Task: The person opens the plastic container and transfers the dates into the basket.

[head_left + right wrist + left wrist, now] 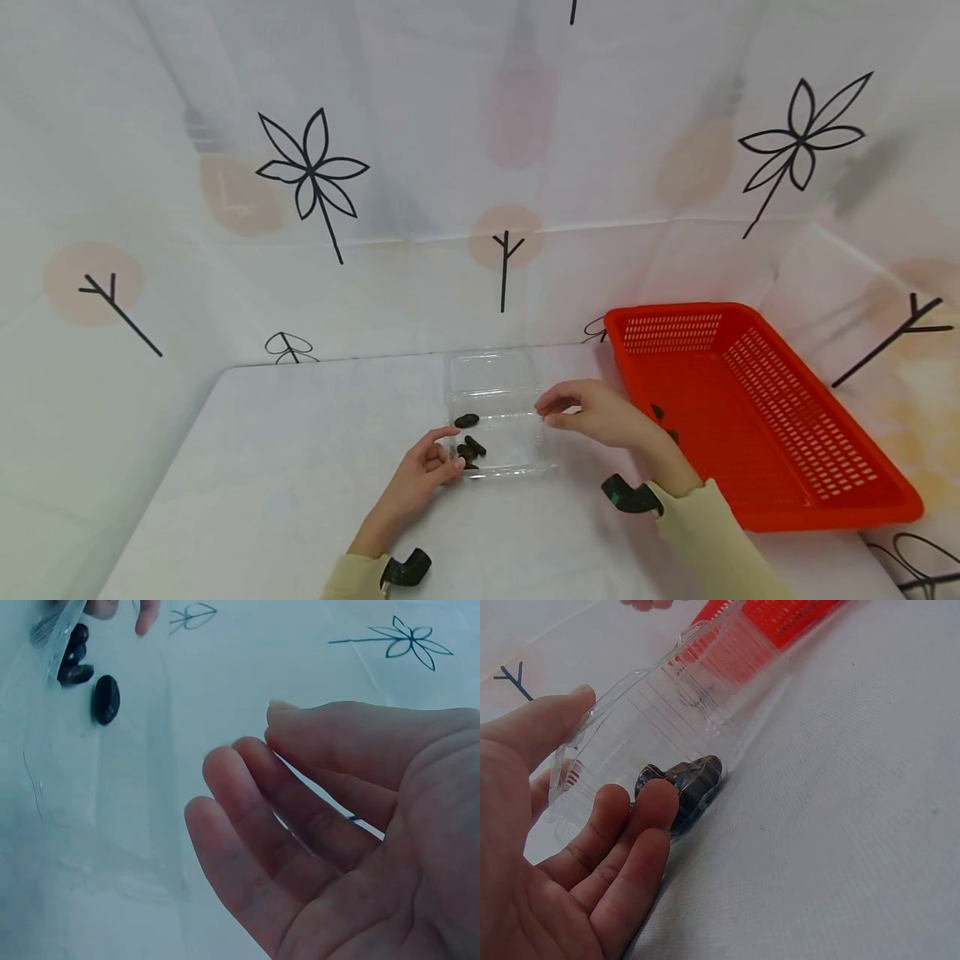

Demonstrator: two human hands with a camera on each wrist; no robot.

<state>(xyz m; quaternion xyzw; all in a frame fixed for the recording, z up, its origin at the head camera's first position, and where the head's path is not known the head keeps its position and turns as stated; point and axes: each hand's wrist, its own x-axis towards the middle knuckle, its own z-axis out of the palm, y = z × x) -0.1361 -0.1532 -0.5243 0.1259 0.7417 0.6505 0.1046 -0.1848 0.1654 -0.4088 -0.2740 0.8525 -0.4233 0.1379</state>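
Note:
A clear plastic box [510,442] with its hinged lid [491,371] laid back stands on the table. Several dark, glossy oval pieces lie along its left side; one [467,421] sits apart from the clustered others [697,780]. Their exact kind cannot be told. My left hand [423,471] holds the box by its left side, thumb and fingers about the thin wall. By the box's right edge hovers my right hand [600,412]; its fingers [232,784] are loosely bent with nothing between them.
To the right stands a red perforated plastic basket [750,450], with a few small dark pieces [657,412] near its left wall. A white cloth [300,467] covers the table, and a patterned curtain [420,183] hangs behind it.

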